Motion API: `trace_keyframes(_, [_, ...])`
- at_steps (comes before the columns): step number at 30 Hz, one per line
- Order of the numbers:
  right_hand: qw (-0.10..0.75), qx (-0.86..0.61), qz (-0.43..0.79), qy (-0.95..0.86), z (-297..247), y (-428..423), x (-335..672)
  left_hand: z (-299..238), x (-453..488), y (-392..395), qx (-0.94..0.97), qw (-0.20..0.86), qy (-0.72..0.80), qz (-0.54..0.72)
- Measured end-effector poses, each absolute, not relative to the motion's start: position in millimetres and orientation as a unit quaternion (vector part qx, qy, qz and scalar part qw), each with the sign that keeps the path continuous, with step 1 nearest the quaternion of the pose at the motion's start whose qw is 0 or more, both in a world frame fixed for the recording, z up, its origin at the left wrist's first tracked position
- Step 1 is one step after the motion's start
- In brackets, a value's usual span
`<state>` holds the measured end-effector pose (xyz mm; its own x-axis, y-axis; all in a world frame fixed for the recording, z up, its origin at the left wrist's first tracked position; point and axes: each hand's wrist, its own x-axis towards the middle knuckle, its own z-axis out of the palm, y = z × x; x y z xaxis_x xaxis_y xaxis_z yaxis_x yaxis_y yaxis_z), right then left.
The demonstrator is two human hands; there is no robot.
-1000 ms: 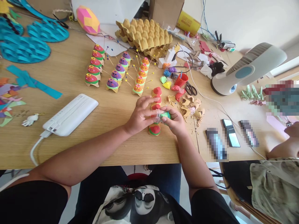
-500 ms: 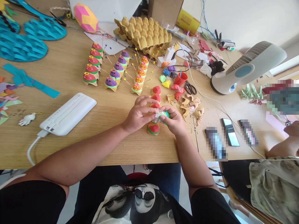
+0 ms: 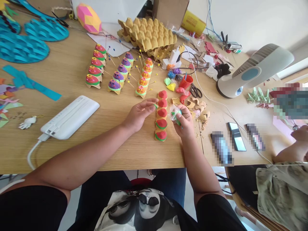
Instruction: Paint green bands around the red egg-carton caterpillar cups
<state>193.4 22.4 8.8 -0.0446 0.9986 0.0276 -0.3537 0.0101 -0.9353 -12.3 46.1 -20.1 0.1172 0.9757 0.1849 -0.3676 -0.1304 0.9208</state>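
Observation:
Between my hands stands an egg-carton strip [image 3: 162,114], its bumps capped in red clay; the two nearest bumps also have a green band. My left hand [image 3: 140,114] is just left of the strip, thumb and fingers pinching a small piece of green clay [image 3: 155,106]. On the strip's other side, my right hand [image 3: 184,122] is closed around a clear plastic bag of green clay [image 3: 176,115]. Farther back are finished-looking strips with faces: a red one [image 3: 96,62], a purple one [image 3: 118,76] and an orange one [image 3: 144,78], with ball-headed pins around them.
Torn carton pieces [image 3: 198,107], scissors [image 3: 196,91] and a red cup [image 3: 186,82] lie right of the strip. Stacked egg trays [image 3: 149,33] are at the back. A white power bank [image 3: 70,118] sits left, a fan [image 3: 252,72] right. Another person's hand [image 3: 300,133] rests at far right.
My hands have moved apart from over the strip, uncovering it. A bit of green clay is now in my left fingers, while the bag has shifted right with my right hand.

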Motion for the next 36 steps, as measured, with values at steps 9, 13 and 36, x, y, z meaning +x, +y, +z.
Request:
trace_keyframes(9, [0.555, -0.398, 0.577, -0.448, 5.6, 23.5, 193.7, -12.0, -14.0, 33.5, 0.594, 0.371, 0.377, 0.606])
trace_keyframes(13, [0.557, -0.408, 0.57, -0.446, 5.3, 24.5, 194.2, -10.9, -12.6, 30.0, 0.589, 0.413, 0.36, 0.594])
trace_keyframes(36, [0.532, -0.426, 0.385, -0.622, -4.4, 20.2, 194.1, -3.0, -12.1, 17.1, 0.746, 0.261, 0.292, 0.539])
